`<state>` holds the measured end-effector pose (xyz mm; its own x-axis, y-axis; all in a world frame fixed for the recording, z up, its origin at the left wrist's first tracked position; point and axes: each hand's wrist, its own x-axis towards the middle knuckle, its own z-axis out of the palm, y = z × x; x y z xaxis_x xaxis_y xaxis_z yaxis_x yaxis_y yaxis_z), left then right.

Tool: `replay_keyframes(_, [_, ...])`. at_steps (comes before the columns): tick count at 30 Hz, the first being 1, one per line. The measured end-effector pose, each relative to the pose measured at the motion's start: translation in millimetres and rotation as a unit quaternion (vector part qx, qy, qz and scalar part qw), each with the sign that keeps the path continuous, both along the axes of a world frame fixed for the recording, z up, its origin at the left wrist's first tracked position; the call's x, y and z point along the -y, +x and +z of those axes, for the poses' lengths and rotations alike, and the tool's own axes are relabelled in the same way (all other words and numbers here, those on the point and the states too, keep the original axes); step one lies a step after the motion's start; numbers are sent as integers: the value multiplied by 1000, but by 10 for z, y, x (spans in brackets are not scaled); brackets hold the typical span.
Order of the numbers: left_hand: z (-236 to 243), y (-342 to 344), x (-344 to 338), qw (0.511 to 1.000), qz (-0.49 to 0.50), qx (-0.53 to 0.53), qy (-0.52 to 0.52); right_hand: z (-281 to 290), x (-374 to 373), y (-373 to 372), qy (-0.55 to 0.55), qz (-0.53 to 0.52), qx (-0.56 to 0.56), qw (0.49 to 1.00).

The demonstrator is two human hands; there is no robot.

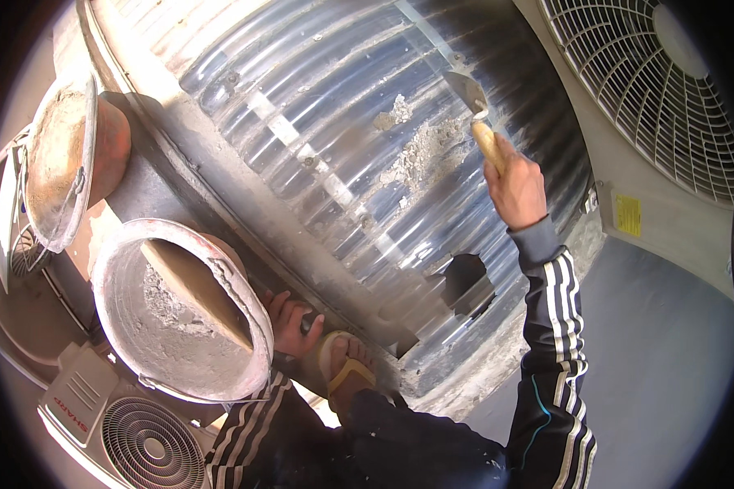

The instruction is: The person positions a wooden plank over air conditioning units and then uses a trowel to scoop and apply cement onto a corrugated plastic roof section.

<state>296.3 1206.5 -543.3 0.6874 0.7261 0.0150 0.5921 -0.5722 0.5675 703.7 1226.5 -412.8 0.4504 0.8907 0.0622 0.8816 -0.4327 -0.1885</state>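
Note:
My right hand [517, 184] is closed round the wooden handle of a small trowel [470, 94]. Its metal blade points away from me, over a corrugated translucent sheet [334, 90]. Crumbly grey mortar [422, 155] lies scattered on the sheet just left of that hand. Low and left of centre, my left hand [292, 324] is beside a bucket [257, 359], its fingers curled next to a small dark thing I cannot make out. Inside the bucket are grey mortar [189, 346] and a tilted wooden board [196, 289].
A second bucket [116, 147], filled with sandy material, stands at the far left. Air-conditioner units with a large fan grille [628, 73] and a smaller one [153, 440] flank the sheet. A jagged hole [467, 284] opens near its lower edge. My sandalled foot [349, 359] rests close by.

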Motion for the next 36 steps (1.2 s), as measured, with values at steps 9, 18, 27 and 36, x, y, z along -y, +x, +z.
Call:
replay_keyframes(9, [-71,7,40,1000,6,17,11,-229,-328,105,-114,-22,75,990])
replay_keyframes(18, [-36,-12,23,1000,4,15,10,304,37,-610,-87,90,-26,992])
replay_keyframes(27, [-76,14,62,999,6,34,6,100,33,-641,-92,44,3,995])
replay_keyframes(36, [-104,-1,110,998,35,37,-25,103,420,-827,22,10,-181,983])
